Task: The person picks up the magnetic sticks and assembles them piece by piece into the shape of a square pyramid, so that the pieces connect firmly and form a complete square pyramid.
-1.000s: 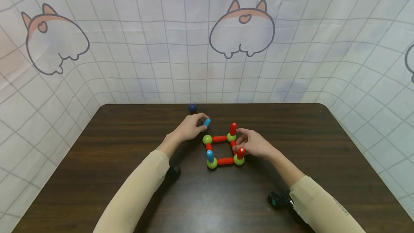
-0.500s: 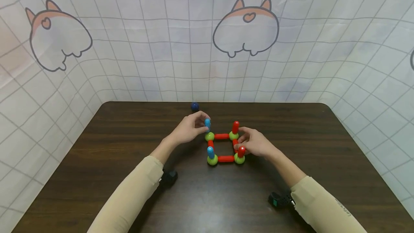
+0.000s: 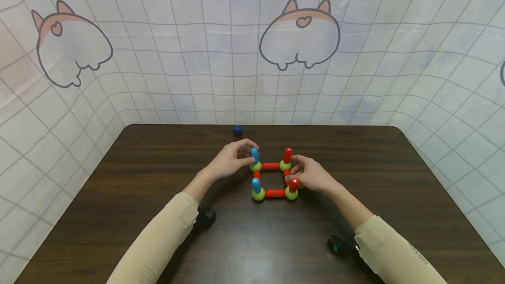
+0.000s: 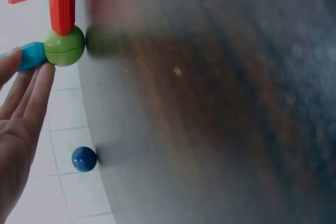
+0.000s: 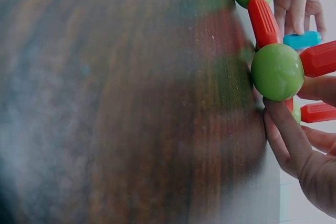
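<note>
A square of red rods (image 3: 275, 193) joined by green balls (image 3: 258, 194) lies on the table. Red upright rods (image 3: 287, 154) stand on its two right balls, and a blue upright rod (image 3: 256, 184) on the near left one. My left hand (image 3: 230, 160) pinches a second blue rod (image 4: 32, 56) between thumb and fingers; its end meets the far left green ball (image 4: 65, 46). My right hand (image 3: 311, 173) holds the red rod along the square's right side, fingertips close to the near right ball (image 5: 277, 72). That rod is partly hidden by the fingers.
A dark blue ball (image 3: 237, 130) rests near the table's back edge; it also shows in the left wrist view. Black wrist cameras (image 3: 340, 244) sit under both forearms. A white grid-patterned cloth (image 3: 197, 56) hangs behind the dark wooden table (image 3: 130, 165).
My left hand has brought the blue rod from behind the far left ball onto it, turning it from slanted to upright. The right hand stays on the square's right side.
</note>
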The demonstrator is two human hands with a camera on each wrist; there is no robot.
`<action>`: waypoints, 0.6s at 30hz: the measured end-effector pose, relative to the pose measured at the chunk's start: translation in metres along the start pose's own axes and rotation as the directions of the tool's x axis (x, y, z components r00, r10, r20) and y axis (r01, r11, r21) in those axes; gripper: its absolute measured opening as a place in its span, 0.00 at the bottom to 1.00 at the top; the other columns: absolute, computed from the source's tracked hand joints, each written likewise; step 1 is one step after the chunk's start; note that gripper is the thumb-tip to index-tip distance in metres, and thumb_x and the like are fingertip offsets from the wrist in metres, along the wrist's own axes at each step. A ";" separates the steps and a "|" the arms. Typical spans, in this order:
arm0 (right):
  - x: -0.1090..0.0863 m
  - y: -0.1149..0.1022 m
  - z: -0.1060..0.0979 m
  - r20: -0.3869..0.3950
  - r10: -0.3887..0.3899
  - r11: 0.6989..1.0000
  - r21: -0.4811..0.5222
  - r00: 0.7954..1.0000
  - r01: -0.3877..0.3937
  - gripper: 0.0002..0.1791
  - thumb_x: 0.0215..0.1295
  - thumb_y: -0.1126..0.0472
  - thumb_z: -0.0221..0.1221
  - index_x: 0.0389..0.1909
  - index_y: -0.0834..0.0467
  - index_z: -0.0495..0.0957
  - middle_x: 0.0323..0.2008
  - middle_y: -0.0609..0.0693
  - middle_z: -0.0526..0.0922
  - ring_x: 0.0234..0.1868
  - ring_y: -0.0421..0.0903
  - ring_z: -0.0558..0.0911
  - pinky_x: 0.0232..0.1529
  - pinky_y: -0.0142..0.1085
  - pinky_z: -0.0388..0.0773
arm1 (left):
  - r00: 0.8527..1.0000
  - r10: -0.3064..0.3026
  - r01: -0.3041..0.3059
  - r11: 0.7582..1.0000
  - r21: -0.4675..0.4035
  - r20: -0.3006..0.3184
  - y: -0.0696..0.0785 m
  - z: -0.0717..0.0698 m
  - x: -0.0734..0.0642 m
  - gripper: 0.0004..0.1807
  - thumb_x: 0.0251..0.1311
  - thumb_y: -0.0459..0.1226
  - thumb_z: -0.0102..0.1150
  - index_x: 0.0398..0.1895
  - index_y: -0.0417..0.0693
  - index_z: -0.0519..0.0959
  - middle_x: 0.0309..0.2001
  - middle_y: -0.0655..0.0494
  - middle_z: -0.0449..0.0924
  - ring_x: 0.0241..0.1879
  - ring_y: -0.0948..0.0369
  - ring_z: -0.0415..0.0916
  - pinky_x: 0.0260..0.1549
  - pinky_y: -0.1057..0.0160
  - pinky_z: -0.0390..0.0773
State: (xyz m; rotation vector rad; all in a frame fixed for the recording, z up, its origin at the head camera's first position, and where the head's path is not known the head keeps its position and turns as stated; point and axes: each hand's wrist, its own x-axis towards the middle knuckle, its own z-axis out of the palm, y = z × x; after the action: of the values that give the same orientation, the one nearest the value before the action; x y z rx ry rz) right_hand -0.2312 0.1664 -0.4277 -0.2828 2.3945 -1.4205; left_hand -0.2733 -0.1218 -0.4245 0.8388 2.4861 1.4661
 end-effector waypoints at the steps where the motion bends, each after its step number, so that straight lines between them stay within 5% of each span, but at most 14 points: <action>1: 0.000 0.000 0.000 0.001 0.001 1.000 0.007 1.000 -0.001 0.38 0.66 0.64 0.68 0.73 0.68 0.62 0.45 0.60 0.81 0.36 0.49 0.85 0.41 0.42 0.86 | 1.000 0.005 -0.005 1.000 0.000 0.002 0.000 0.000 0.000 0.18 0.68 0.31 0.66 0.60 0.39 0.77 0.47 0.55 0.83 0.49 0.59 0.82 0.54 0.57 0.80; 8: 0.001 0.001 0.000 -0.007 0.004 1.000 0.015 1.000 -0.004 0.39 0.65 0.64 0.68 0.73 0.68 0.62 0.45 0.61 0.81 0.36 0.49 0.85 0.41 0.43 0.86 | 0.999 0.042 -0.042 0.999 0.028 0.014 0.002 0.002 0.001 0.17 0.69 0.32 0.65 0.59 0.47 0.79 0.49 0.55 0.85 0.51 0.60 0.82 0.56 0.57 0.79; 18: 0.000 0.006 0.002 -0.013 0.010 1.000 0.009 1.000 -0.010 0.37 0.67 0.63 0.68 0.72 0.68 0.63 0.46 0.60 0.81 0.37 0.49 0.85 0.42 0.42 0.85 | 0.999 0.031 -0.031 0.999 0.036 0.006 0.000 0.003 0.000 0.18 0.69 0.32 0.65 0.60 0.45 0.78 0.49 0.55 0.84 0.52 0.59 0.81 0.58 0.56 0.78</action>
State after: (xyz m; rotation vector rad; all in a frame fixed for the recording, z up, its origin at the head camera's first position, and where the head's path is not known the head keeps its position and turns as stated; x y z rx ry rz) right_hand -0.2304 0.1677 -0.4336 -0.2594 2.3962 -1.4320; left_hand -0.2726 -0.1196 -0.4263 0.8907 2.5143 1.4304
